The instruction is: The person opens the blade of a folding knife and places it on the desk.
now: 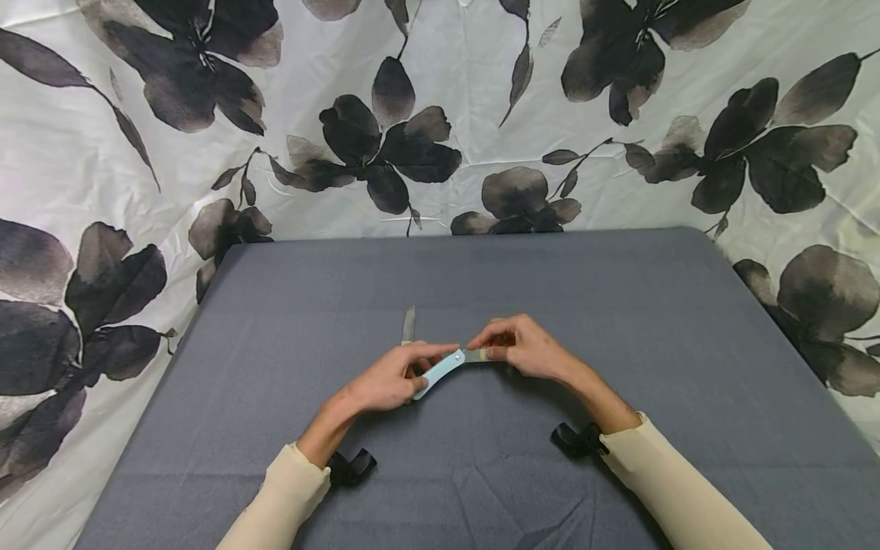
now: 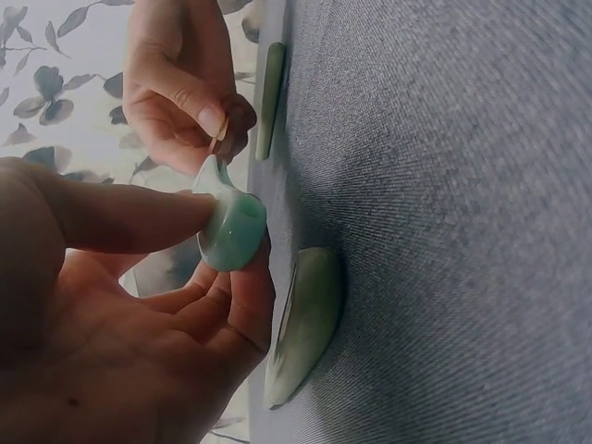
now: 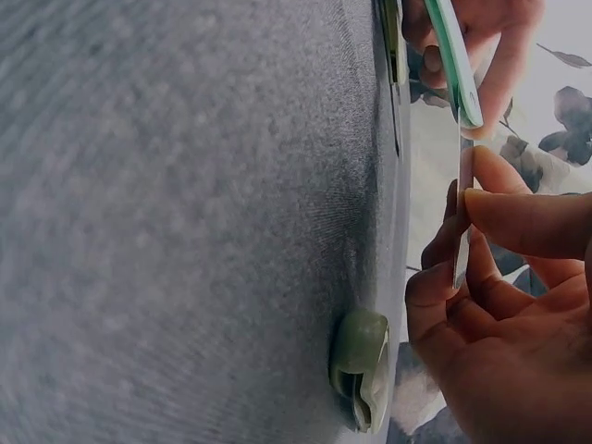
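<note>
A folding knife with a pale blue handle [image 1: 440, 373] is held above the table between both hands. My left hand [image 1: 392, 376] grips that handle between thumb and fingers, its index finger stretched along it toward the pivot. My right hand [image 1: 529, 347] pinches the blade [image 3: 464, 166], which stands out from the handle at an angle. On the cloth behind the left hand lies another knife, its blade [image 1: 409, 325] pointing away; the left wrist view shows its green handle [image 2: 310, 324]. Near the right hand a second green-handled thing [image 3: 361, 356] lies on the cloth, hidden in the head view.
A grey cloth [image 1: 275, 305] covers the table, with creases near its front. Behind and beside it hangs a white sheet [image 1: 481, 76] printed with dark flowers. Black wrist mounts [image 1: 352, 467] sit by both sleeves.
</note>
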Demonstrator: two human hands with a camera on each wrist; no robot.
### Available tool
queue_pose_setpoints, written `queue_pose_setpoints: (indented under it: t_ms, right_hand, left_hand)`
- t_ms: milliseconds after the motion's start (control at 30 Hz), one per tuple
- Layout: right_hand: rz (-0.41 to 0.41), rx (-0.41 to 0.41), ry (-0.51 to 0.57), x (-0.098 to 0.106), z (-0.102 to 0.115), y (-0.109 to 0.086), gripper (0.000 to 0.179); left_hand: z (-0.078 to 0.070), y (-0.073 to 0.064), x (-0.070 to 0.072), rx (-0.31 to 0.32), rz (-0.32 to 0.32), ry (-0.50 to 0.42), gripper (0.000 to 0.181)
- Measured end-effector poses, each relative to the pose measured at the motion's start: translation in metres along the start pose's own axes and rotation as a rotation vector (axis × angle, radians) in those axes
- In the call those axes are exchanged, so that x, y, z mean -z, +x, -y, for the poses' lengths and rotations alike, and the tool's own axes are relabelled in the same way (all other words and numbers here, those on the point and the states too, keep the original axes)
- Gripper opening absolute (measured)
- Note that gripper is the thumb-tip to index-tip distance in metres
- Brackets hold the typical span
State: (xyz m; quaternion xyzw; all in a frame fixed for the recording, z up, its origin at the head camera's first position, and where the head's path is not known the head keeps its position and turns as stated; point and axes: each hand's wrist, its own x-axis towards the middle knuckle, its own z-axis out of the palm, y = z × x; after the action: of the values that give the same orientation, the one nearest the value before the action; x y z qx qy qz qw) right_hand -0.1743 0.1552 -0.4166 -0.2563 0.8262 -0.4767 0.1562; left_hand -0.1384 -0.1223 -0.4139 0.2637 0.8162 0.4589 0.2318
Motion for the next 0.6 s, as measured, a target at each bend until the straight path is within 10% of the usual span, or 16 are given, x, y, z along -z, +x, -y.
queue_pose_setpoints:
  t_ms: [600]
  right_hand:
    - [0.02,0.016,-0.039,0.0007,0.0041,0.0018,0.023]
  left_hand:
    - [0.0003,-0.0017,0.0004,-0.026,0.049,0.014,0.065]
